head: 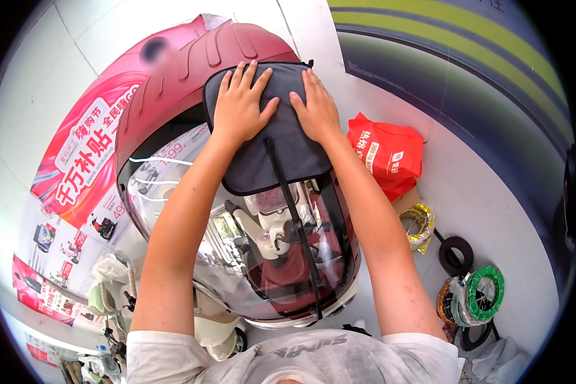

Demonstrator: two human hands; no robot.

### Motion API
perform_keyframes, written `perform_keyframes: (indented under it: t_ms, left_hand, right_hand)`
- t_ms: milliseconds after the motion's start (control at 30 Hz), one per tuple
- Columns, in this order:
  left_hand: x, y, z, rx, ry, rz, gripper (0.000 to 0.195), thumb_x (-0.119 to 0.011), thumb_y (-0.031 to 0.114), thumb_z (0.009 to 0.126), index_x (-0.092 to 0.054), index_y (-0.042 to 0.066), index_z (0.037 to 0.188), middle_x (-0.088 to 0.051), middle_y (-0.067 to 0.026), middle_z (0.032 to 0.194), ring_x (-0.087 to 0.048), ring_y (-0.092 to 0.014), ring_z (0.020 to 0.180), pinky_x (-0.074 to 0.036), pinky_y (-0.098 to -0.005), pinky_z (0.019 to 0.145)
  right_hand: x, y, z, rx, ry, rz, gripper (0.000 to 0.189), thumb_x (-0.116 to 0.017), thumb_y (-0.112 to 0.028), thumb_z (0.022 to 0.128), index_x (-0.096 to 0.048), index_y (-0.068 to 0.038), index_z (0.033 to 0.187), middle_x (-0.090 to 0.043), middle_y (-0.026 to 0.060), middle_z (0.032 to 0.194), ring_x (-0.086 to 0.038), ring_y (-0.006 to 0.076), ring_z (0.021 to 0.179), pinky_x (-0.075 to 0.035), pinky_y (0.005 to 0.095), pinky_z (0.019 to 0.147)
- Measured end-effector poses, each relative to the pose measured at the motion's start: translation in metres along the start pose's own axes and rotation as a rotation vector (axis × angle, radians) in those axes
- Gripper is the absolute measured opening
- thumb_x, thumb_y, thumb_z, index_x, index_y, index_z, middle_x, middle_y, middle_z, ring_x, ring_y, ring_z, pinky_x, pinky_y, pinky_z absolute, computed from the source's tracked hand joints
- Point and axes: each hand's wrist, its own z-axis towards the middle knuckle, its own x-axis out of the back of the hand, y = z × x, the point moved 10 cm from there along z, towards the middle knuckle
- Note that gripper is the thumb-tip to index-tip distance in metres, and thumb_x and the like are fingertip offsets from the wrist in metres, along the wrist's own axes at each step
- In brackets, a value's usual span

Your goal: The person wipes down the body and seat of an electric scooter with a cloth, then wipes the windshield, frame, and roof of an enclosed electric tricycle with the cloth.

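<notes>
A grey cloth with a black edge [278, 144] lies over the upper windshield of a small red and cream vehicle with a ribbed red roof [230, 45]. My left hand [242, 105] rests flat on the cloth's upper left part, fingers spread. On its upper right edge lies my right hand [317, 108], palm down, with the thumb apart from the fingers. A black windshield wiper [295, 216] reaches up over the lower part of the cloth. Through the clear windshield [225, 269] show a cream handlebar and a dark red seat. Neither hand grips anything.
Posters bearing writing [84, 163] cover the left wall. At the right are a red plastic bag [389, 153], yellow-wrapped rings [420, 225], a black ring [456, 256] and a green-wrapped ring [486, 294]. Parked scooters stand at the lower left, one with a cream body [213, 331].
</notes>
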Motion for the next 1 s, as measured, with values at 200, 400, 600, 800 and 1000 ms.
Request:
perform_keyframes:
  t_ms: [200,400,600,800,1000]
  left_hand:
    - [0.004,0.007,0.000,-0.049,0.035,-0.057,0.053,-0.059,0.037,0.098,-0.058,0.016,0.146,-0.052,-0.0175,0.153,-0.044,-0.036,0.145,-0.031,-0.0491,0.121]
    - [0.015,0.003,-0.027,-0.080,0.089,-0.158,0.045,-0.055,0.024,0.099,-0.060,0.010,0.142,-0.054,-0.0155,0.152,-0.046,-0.035,0.143,-0.032,-0.0480,0.121]
    - [0.032,0.000,-0.060,-0.006,0.145,-0.196,0.045,-0.055,0.021,0.098,-0.061,0.005,0.140,-0.053,-0.0158,0.152,-0.045,-0.035,0.144,-0.032,-0.0480,0.120]
    - [0.041,-0.032,-0.095,0.091,0.174,-0.183,0.050,-0.057,0.022,0.096,-0.057,0.005,0.144,-0.050,-0.0173,0.154,-0.043,-0.034,0.146,-0.029,-0.0484,0.122]
    - [0.051,-0.031,-0.107,0.112,0.203,-0.208,0.054,-0.059,0.027,0.096,-0.056,0.004,0.145,-0.048,-0.0183,0.156,-0.040,-0.035,0.148,-0.027,-0.0491,0.123]
  right_hand:
    - [0.012,-0.002,-0.019,-0.003,0.062,-0.006,0.069,-0.052,-0.040,0.103,-0.039,0.005,0.154,-0.040,0.0267,0.160,-0.039,0.0401,0.148,-0.030,0.0460,0.123]
    - [0.013,-0.019,-0.052,-0.001,0.121,-0.129,0.067,-0.052,-0.036,0.103,-0.039,0.006,0.153,-0.041,0.0268,0.159,-0.039,0.0427,0.147,-0.030,0.0475,0.122]
    - [0.013,-0.041,-0.068,-0.017,0.141,-0.285,0.068,-0.052,-0.035,0.103,-0.036,0.005,0.155,-0.037,0.0254,0.162,-0.034,0.0422,0.150,-0.028,0.0488,0.123]
    - [0.029,-0.144,-0.104,0.141,0.209,-0.205,0.043,-0.069,-0.025,0.090,-0.057,-0.003,0.126,-0.051,0.0202,0.142,-0.045,0.0417,0.134,-0.032,0.0536,0.116]
    - [0.032,-0.160,-0.135,0.097,0.190,-0.314,0.030,-0.076,-0.020,0.082,-0.063,-0.007,0.106,-0.058,0.0127,0.120,-0.052,0.0341,0.122,-0.039,0.0496,0.103]
